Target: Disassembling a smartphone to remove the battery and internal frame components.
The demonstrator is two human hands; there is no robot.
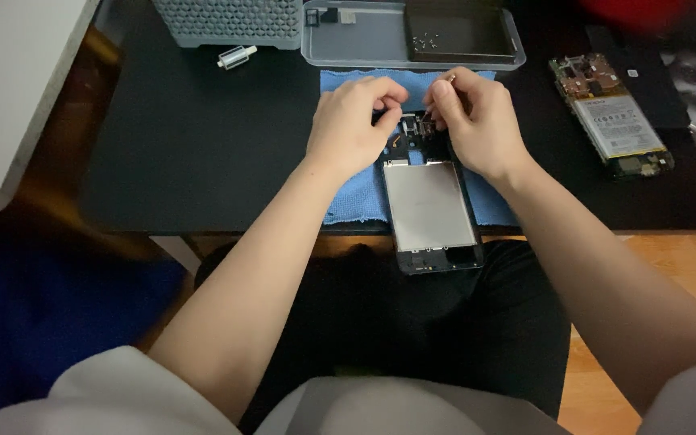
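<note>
An opened phone frame [430, 211] with a bare metal plate lies lengthwise on a blue cloth [354, 197], its near end hanging past the black table's edge. My left hand [351, 122] rests on the frame's upper left corner with fingers curled against it. My right hand [477, 113] pinches a thin tool whose tip meets the small parts at the frame's top end. The tool is mostly hidden by my fingers.
A second opened phone [611, 114] with its battery showing lies at the right. A clear tray [353, 39] holding small screws and a dark panel stands at the back, beside a grey perforated box [227, 19] and a small white cylinder [237, 56].
</note>
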